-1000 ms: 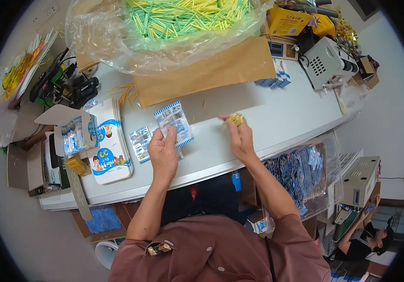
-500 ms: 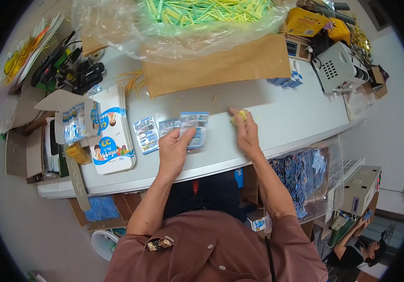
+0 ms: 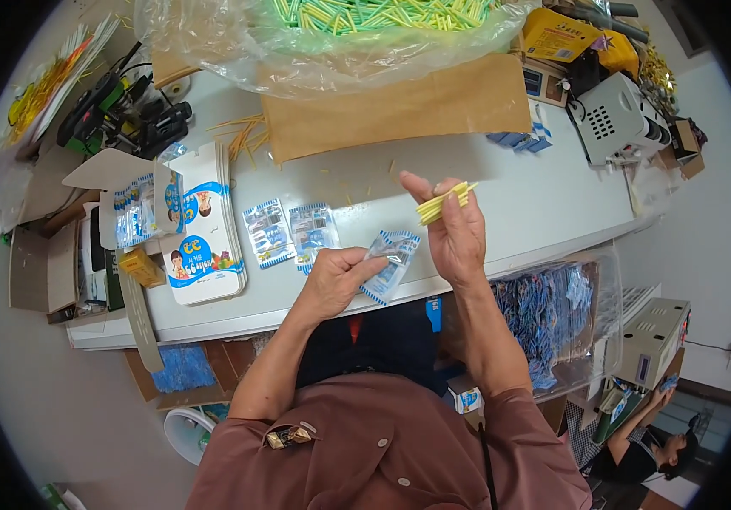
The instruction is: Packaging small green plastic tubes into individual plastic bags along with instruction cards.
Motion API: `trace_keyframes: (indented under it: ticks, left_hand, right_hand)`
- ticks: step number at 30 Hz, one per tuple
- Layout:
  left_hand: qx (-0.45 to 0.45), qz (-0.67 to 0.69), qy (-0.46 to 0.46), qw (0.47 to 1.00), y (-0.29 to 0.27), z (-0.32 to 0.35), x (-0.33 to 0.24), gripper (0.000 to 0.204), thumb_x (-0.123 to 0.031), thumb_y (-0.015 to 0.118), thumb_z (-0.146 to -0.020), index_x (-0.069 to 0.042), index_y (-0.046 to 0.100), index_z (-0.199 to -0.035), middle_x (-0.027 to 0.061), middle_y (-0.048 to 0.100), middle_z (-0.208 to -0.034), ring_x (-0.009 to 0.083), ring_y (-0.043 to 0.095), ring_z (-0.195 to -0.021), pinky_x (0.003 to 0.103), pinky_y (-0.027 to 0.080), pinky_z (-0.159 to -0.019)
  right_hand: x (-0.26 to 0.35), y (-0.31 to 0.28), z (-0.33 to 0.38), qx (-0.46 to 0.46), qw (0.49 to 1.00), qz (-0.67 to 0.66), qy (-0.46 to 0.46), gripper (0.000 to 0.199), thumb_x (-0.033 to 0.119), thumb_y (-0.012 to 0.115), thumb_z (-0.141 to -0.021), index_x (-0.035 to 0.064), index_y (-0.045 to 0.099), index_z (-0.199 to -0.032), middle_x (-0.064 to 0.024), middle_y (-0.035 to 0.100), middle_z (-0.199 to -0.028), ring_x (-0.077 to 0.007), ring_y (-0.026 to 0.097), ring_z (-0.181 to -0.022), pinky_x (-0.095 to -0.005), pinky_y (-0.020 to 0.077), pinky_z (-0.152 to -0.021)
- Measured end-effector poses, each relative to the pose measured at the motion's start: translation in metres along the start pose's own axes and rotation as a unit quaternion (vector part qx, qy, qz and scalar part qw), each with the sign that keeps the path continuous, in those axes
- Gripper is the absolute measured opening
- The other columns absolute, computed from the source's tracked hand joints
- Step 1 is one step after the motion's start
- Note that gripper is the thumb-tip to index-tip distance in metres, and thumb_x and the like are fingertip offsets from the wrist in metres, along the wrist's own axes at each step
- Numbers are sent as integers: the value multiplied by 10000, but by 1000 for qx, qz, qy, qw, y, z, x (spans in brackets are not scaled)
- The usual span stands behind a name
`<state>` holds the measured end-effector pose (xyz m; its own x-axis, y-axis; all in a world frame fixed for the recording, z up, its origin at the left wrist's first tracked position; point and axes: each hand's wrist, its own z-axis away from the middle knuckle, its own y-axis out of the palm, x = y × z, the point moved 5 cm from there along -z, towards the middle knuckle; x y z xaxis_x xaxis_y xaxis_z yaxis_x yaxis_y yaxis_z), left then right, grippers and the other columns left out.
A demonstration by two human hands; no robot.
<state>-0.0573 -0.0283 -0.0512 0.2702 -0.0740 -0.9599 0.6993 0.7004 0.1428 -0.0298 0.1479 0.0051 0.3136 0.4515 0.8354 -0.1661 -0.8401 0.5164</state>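
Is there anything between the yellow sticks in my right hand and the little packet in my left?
Nothing visible. The sticks in the right hand sit just above the packet in the left hand, with only bare table behind.

Glossy clear plastic packet [image 3: 389, 262], thin yellow plastic sticks [image 3: 443, 203], matt brown paper sheet [image 3: 399, 110], smooth white tabletop [image 3: 535, 200]

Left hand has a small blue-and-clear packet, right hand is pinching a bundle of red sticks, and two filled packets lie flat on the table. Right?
Not quite. In the head view the sticks pinched in the right hand are yellow, not red. The rest stands: the left hand holds a small blue-and-clear packet, and two filled packets lie flat on the table.
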Motion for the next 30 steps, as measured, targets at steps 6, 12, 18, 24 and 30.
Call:
trace_keyframes:
  ticks: [6, 12, 18, 24, 30]
  left_hand:
    - [24, 19, 1, 1000, 5, 0, -2, 231, -182, 655, -960, 32, 741, -964, 5, 690, -775, 37, 570, -706, 208, 460, -612]
    - [13, 32, 14, 999, 4, 0, 0, 231, -181, 661, -957, 38, 735, -960, 7, 690, -783, 33, 569, -707, 210, 461, -612]
    - [-43, 51, 6, 998, 10, -3, 6, 241, -170, 663, -955, 42, 714, -1059, 22, 710, -861, 52, 611, -761, 217, 498, -667]
    - [-97, 88, 49, 990, 16, -8, 7, 239, -155, 670, -947, 18, 712, -1106, 34, 720, -893, 45, 609, -785, 218, 509, -703]
    - [-138, 128, 65, 980, 14, -11, 16, 271, -154, 676, -944, 23, 682, -1150, 39, 715, -961, 67, 622, -835, 226, 520, -747]
  right_hand:
    - [-6, 12, 11, 43, 998, 26, 36, 190, 230, 440, -1055, 71, 504, -1135, -266, 608, -1259, -332, 487, -1327, -463, 299, -1147]
    - [-16, 8, 16, 101, 985, 106, 91, 265, 280, 466, -1048, 42, 540, -1138, -258, 604, -1279, -338, 500, -1315, -444, 320, -1133]
    - [-29, 5, 17, -24, 975, -102, 194, 354, 293, 445, -1049, -16, 602, -1122, -266, 590, -1279, -352, 533, -1270, -469, 409, -1083]
    - [-41, 3, 12, -18, 966, -50, 254, 485, 337, 339, -1060, -47, 605, -1192, -246, 578, -1302, -353, 524, -1264, -471, 408, -1085]
    - [-34, -8, 20, -19, 985, 35, 167, 501, 302, 515, -1007, -68, 514, -1345, -202, 568, -1338, -302, 495, -1298, -415, 365, -1100]
